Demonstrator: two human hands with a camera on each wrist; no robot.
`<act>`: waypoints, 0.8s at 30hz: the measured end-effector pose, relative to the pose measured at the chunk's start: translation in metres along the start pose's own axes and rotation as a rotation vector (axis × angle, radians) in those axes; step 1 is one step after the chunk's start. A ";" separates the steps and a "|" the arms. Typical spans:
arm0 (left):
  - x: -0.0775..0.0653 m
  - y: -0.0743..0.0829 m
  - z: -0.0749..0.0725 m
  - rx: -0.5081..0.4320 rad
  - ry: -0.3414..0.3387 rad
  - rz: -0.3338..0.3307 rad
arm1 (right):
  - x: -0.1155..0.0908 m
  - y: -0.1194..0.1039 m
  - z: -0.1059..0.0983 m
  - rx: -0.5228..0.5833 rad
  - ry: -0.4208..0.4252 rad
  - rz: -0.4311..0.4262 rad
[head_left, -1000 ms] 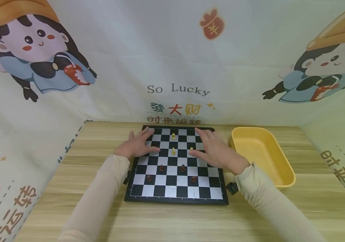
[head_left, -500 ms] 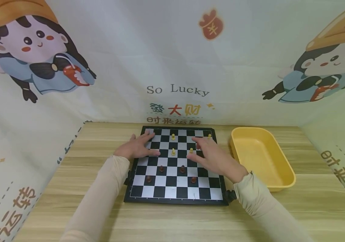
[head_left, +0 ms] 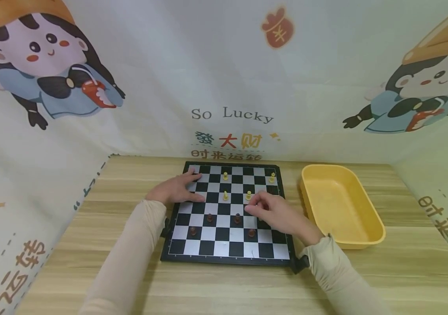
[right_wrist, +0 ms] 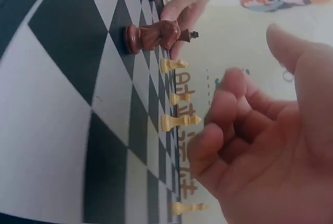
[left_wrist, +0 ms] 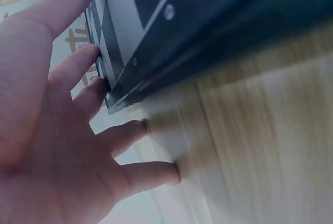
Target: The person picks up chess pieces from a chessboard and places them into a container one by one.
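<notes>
A black-and-white chessboard (head_left: 222, 248) lies on the wooden table with several pieces standing on it. My left hand (head_left: 174, 189) is spread over its left edge; in the left wrist view the thumb and two fingers (left_wrist: 78, 68) lie along the board's side, the other two reach to the tabletop. My right hand (head_left: 276, 212) hovers over the board's right half, fingers loosely bent and holding nothing, close to a pale yellow piece (head_left: 249, 195). A brown knight (right_wrist: 151, 36) stands nearest the right wrist camera. Behind it are a brown king (head_left: 237, 218) and several pale pieces, including one (head_left: 272, 177) at back right.
To the right of the board sits a yellow plastic tub (head_left: 335, 205). A printed cloth (head_left: 153, 109) hangs right behind the table and along both sides. Bare wooden tabletop (head_left: 224, 288) runs in front of the board.
My right hand has drawn back from the board's far right toward the near side, its fingers bending inward, uncovering the pale piece at back right. The left hand has barely moved.
</notes>
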State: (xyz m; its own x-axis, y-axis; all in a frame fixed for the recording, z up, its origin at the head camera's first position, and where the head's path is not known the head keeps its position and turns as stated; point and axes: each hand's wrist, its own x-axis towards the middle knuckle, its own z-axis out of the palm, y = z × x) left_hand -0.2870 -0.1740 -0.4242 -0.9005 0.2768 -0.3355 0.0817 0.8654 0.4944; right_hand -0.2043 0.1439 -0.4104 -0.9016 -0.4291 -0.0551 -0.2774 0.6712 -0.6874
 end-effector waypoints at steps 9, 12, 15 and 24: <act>0.001 -0.001 0.000 0.003 -0.001 -0.003 | -0.006 0.017 0.009 0.179 -0.165 -0.033; 0.002 -0.001 0.000 -0.002 0.001 0.002 | -0.008 0.021 0.010 0.187 -0.194 -0.042; 0.002 0.000 0.000 0.001 0.004 -0.004 | -0.007 0.024 0.010 0.192 -0.224 -0.041; 0.001 -0.001 -0.001 0.049 0.033 -0.011 | -0.004 0.027 0.012 0.134 -0.269 -0.038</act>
State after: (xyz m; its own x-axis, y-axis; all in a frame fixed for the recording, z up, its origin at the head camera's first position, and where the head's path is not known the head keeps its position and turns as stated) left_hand -0.2888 -0.1747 -0.4240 -0.9150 0.2536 -0.3138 0.0917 0.8881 0.4505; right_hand -0.2043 0.1565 -0.4373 -0.7664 -0.6088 -0.2051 -0.2467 0.5737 -0.7811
